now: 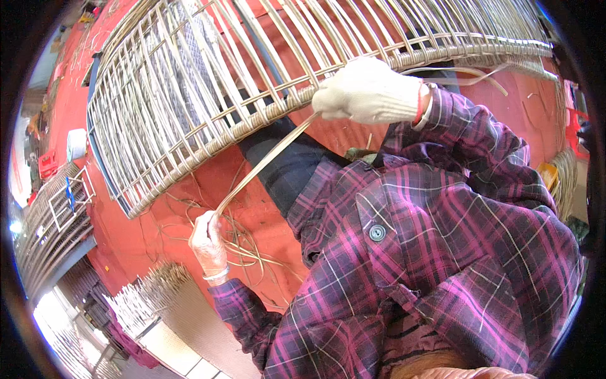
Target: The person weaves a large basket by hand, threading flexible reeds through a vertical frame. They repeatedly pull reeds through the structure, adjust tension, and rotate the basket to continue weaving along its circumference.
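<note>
A wicker panel (158,104) with light rods and a thick wrapped edge (218,144) stretches across the top of the view. My right hand (372,93), in a white knitted glove with a red cuff, is closed against that edge. A flat pale strand of cane (268,156) runs taut from its fingers down to the lower left. My left hand (208,243), with a bracelet at the wrist, pinches the other part of the strand away from the panel. What lies under the gloved fingertips is hidden.
Loose strands (246,249) trail over the red floor covering (132,243) beyond my left hand. A bundle of cut rods (154,290) lies at the lower left. More wicker pieces (53,221) stand at the far left, near a white roll (76,144). Cane ends (492,81) curve out beyond my right hand.
</note>
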The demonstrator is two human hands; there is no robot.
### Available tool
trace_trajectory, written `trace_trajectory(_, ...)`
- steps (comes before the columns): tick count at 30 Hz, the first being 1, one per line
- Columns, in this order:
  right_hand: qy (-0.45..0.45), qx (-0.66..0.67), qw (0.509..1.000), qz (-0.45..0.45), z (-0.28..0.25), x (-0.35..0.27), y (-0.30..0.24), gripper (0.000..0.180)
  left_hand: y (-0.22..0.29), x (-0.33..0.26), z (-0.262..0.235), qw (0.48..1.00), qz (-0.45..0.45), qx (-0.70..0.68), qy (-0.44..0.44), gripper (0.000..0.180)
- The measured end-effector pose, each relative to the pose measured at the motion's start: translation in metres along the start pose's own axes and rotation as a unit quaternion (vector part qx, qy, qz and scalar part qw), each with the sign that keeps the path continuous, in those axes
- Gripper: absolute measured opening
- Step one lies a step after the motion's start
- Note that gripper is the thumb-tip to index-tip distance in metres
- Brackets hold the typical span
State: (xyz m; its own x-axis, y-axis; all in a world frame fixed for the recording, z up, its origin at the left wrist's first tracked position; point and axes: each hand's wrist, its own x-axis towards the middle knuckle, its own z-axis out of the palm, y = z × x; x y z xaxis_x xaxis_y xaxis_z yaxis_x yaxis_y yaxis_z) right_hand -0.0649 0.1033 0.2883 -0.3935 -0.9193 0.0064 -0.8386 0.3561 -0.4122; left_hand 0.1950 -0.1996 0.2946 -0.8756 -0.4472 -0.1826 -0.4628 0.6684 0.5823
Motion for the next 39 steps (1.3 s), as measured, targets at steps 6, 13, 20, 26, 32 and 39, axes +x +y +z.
trace_trajectory(6, 0.056, 0.044, 0.987, -0.146, 0.039, 0.032, -0.078, 0.016, 0.050, 0.001, 0.049, 0.976, 0.031, -0.130, -0.172, 0.023)
trace_trajectory(13, 0.086, -0.076, 0.993, -0.041, 0.003, -0.007, -0.008, 0.010, 0.025, 0.002, 0.021, 0.994, 0.056, -0.033, -0.084, 0.021)
trace_trajectory(20, 0.032, -0.035, 0.993, -0.111, 0.021, 0.021, -0.070, 0.014, 0.040, 0.006, 0.058, 0.966, 0.066, -0.172, -0.180, 0.020)
trace_trajectory(26, 0.136, -0.072, 0.983, -0.103, 0.017, 0.023, -0.046, 0.013, 0.064, 0.014, 0.046, 0.955, 0.038, -0.240, -0.170, 0.024)
trace_trajectory(32, 0.202, -0.035, 0.966, -0.158, 0.021, 0.031, -0.062, 0.010, 0.078, 0.018, 0.065, 0.925, 0.007, -0.326, -0.194, 0.021)
trace_trajectory(39, 0.279, 0.127, 0.949, 0.071, -0.002, 0.021, -0.023, 0.040, 0.081, 0.029, 0.069, 0.863, 0.019, -0.496, -0.094, 0.018)
